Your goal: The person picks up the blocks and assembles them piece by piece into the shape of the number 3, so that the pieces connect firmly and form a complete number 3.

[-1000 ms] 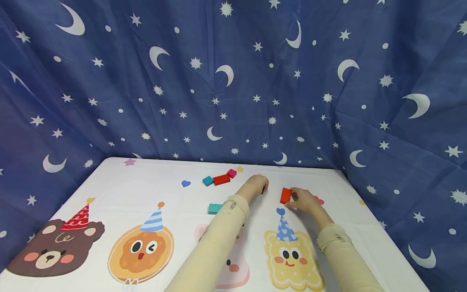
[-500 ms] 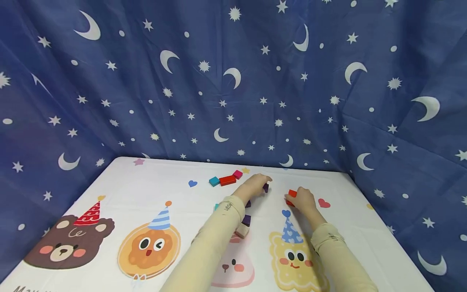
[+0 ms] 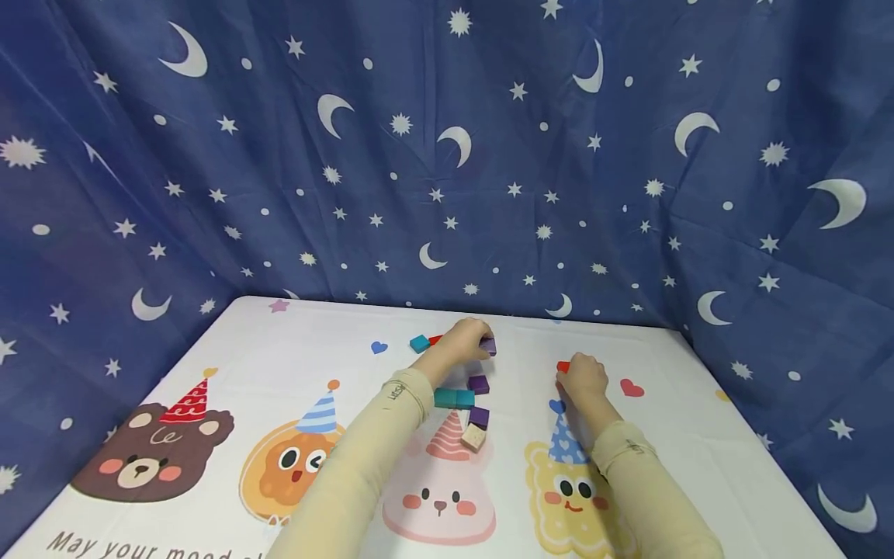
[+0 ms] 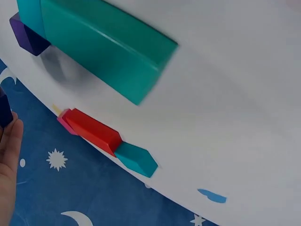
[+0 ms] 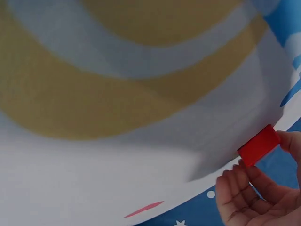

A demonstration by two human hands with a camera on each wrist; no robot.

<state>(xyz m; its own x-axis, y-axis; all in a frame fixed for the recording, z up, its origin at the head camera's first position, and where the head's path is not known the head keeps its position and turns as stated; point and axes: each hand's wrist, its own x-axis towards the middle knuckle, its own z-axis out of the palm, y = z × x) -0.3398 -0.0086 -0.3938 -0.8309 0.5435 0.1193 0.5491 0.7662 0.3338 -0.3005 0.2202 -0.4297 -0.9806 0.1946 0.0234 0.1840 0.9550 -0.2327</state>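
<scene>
In the head view my left hand (image 3: 466, 340) holds a purple block (image 3: 488, 346) at the back of the table. At the left wrist view's edge, my fingers (image 4: 11, 136) lie against this dark block, which is partly cut off. To the right, my right hand (image 3: 585, 376) pinches a red block (image 5: 259, 145) between thumb and fingers; in the head view most of it is hidden. Between the hands and nearer the front lie teal blocks (image 3: 454, 399), purple blocks (image 3: 478, 384) and a beige block (image 3: 473, 438), grouped close together.
Behind my left forearm a row holds a blue-teal block (image 3: 419, 344), a red block (image 4: 96, 131) and a pink block (image 4: 66, 121). The white tablecloth (image 3: 335, 334) bears printed cartoon faces. A blue star-patterned curtain (image 3: 391, 233) hangs behind the table.
My left hand has moved left and back with the purple block, uncovering the teal, purple and beige blocks. My right hand has turned, so it covers more of the red block.
</scene>
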